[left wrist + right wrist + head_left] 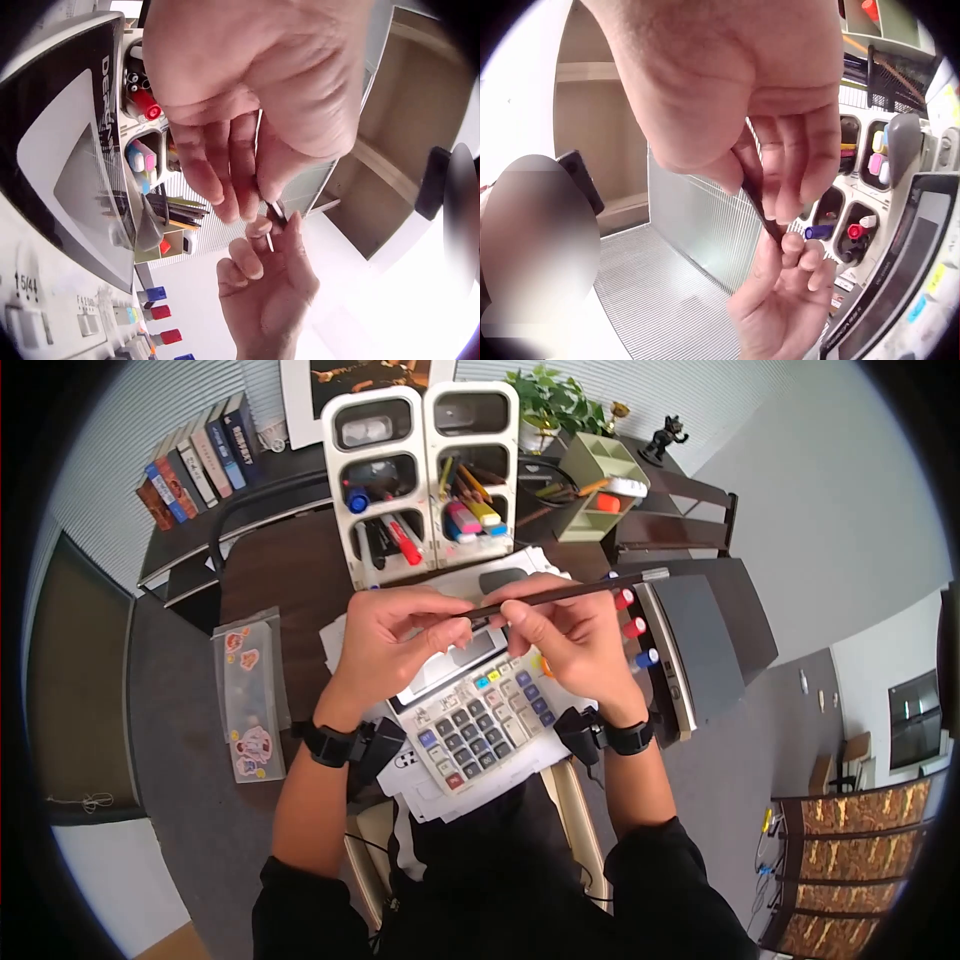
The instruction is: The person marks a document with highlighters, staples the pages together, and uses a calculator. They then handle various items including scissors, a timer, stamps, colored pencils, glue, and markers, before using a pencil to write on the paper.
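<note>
A dark pencil point(590, 589) with a silvery band at its right end slants across in front of my chest, above the calculator point(478, 738). My left hand point(393, 645) pinches its left end between thumb and fingers. With thumb and fingers, my right hand point(575, 640) grips the pencil farther along, and the banded end sticks out past it to the right. In the right wrist view the dark shaft point(759, 208) runs from one hand to the other, the fingertips of both close together. The left end is mostly hidden by the fingers.
Behind the calculator stands a white organizer point(420, 480) with markers, pencils and highlighters. Red and blue capped markers point(634, 627) lie right of it. White papers point(440, 803) lie under the calculator; a clear stickered pouch point(250, 695) is at left. A green holder point(600, 485) stands back right.
</note>
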Motion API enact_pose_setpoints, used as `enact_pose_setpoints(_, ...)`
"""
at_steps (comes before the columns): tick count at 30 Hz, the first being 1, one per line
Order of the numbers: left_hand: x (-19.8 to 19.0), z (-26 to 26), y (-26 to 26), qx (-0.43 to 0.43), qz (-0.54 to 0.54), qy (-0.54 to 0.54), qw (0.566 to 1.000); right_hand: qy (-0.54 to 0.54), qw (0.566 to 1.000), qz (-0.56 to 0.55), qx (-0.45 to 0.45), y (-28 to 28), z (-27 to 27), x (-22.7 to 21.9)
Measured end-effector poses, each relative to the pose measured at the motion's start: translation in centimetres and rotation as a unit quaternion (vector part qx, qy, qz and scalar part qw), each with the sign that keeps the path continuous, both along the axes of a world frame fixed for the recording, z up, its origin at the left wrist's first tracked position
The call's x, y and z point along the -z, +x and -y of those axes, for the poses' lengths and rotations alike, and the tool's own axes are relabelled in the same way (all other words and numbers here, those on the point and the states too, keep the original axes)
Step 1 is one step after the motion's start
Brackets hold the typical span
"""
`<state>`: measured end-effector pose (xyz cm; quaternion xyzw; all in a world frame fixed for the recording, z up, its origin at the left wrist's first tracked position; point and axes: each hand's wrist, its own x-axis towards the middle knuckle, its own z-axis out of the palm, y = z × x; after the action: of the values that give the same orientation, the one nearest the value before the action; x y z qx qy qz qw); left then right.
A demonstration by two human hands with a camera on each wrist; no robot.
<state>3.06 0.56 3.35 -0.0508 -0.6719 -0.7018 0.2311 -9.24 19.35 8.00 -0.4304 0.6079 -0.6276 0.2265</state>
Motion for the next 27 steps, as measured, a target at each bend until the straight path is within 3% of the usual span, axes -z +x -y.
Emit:
enact_pose_setpoints(1, -0.1, 0.0, 0.0, 0.006, 0.004, 0.005, 1.000, -0.004, 1.000, -0.003, -0.014, 0.2, -0.5, 0.5)
enact_pose_setpoints(3, -0.8, 0.1, 0.2, -0.028, 0.047, -0.075, 0.996, 0.008, 0.999, -0.007, 0.042, 0.6, -2.6, 0.5)
enact_pose_setpoints(5, -0.6, 0.4, -0.1, -0.100, 0.043, -0.073, 0.991, -0.095, 0.991, 0.003, 0.098, -0.3, -5.3, 2.8)
enact_pose_setpoints(7, -0.5, 1.3, -0.2, -0.184, 0.043, -0.203, 0.961, -0.142, 0.972, 0.024, 0.187, -0.7, -7.9, 5.1)
enact_pose_setpoints(8, -0.5, 1.6, -0.2, -0.182, 0.045, -0.199, 0.962, -0.138, 0.971, 0.039, 0.191, -0.6, -9.1, 6.1)
enact_pose_setpoints(10, -0.6, 2.0, 0.0, -0.166, 0.074, -0.331, 0.926, -0.109, 0.970, 0.047, 0.212, -0.6, -10.4, 8.4)
enact_pose_setpoints(13, -1.0, 2.1, 0.5, -0.121, 0.182, -0.334, 0.917, -0.091, 0.964, 0.063, 0.241, 0.3, -10.7, 9.7)
enact_pose_setpoints(19, -1.2, 1.8, 0.4, -0.133, 0.183, -0.330, 0.916, 0.001, 0.966, -0.008, 0.257, 0.7, -10.7, 9.7)
enact_pose_setpoints(21, -0.3, 2.5, 0.4, -0.059, 0.179, -0.341, 0.921, 0.005, 0.964, -0.009, 0.265, 0.7, -10.6, 9.6)
enact_pose_setpoints(23, -0.5, 2.5, 0.4, -0.025, 0.239, -0.320, 0.916, -0.045, 0.954, -0.095, 0.280, 0.4, -10.5, 10.0)
enact_pose_setpoints(24, -0.6, 2.4, 0.3, 0.010, 0.292, -0.296, 0.909, -0.056, 0.958, -0.085, 0.269, 0.5, -10.6, 9.7)
enact_pose_setpoints(27, 0.6, 2.8, 0.1, 0.012, 0.296, -0.293, 0.909, -0.054, 0.968, -0.019, 0.243, 0.7, -9.9, 9.3)
